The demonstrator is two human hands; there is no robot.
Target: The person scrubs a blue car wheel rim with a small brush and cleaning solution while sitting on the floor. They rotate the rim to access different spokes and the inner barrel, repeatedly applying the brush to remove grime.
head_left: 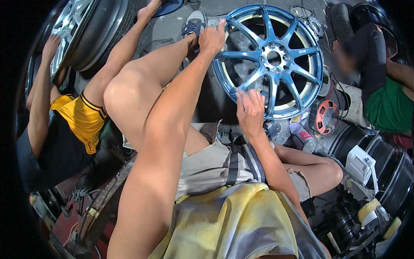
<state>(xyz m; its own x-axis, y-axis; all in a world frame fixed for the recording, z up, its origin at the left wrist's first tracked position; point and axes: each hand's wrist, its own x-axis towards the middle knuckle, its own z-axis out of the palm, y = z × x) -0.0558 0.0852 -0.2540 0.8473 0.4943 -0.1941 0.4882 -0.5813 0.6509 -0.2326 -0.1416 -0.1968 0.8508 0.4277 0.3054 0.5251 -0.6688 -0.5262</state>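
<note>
A blue alloy wheel rim [280, 49] with several thin spokes and a pale inner edge faces up in front of me. My left hand [211, 39] is closed on its upper left edge, the thumb pointing up along the lip. At the lower edge, the curled fingers of my right hand [250, 110] hook over the lip between spoke ends. Whether a small thing lies under those right fingertips cannot be made out. The wheel's underside is hidden.
Another person in yellow shorts [82, 123] handles a shiny wheel [69, 34] at left. Someone in green [390, 105] sits at right. Near my right knee are a red and black reel [326, 116], a can [304, 140], a white device [360, 162] and dark wheel barrels [392, 172].
</note>
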